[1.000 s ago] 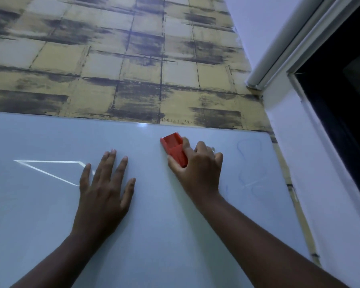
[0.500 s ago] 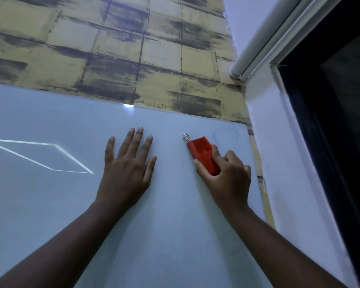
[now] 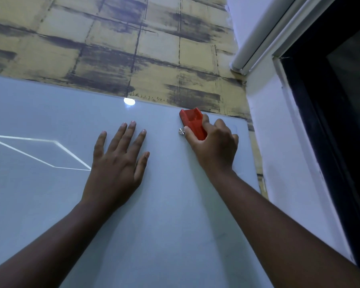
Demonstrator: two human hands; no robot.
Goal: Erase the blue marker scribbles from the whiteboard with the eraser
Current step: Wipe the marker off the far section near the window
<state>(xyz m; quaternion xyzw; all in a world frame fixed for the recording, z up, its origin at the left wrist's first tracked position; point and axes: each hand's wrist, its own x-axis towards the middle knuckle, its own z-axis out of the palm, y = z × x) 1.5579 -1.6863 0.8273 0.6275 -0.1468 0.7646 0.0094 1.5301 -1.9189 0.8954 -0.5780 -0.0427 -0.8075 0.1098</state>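
The pale whiteboard (image 3: 164, 215) fills the lower part of the head view. My right hand (image 3: 214, 148) grips the red eraser (image 3: 193, 123) and holds it against the board near the top right corner, just under the board's upper edge. A small round metal mounting screw (image 3: 181, 132) sits right beside my thumb. My left hand (image 3: 116, 161) lies flat on the board with its fingers spread, to the left of the eraser. A very faint trace of a line (image 3: 235, 129) shows right of my right hand; no clear blue scribble is visible.
Yellow tile-patterned wallpaper (image 3: 133, 48) covers the wall above the board. A white wall (image 3: 283, 163) and a dark window frame (image 3: 330, 142) stand close on the right. A bright light spot (image 3: 129, 101) and a reflected white outline (image 3: 40, 152) show on the board.
My right hand slid the eraser up and to the right to the board's top edge, over the faint scribbles seen earlier. My left hand stayed flat on the board.
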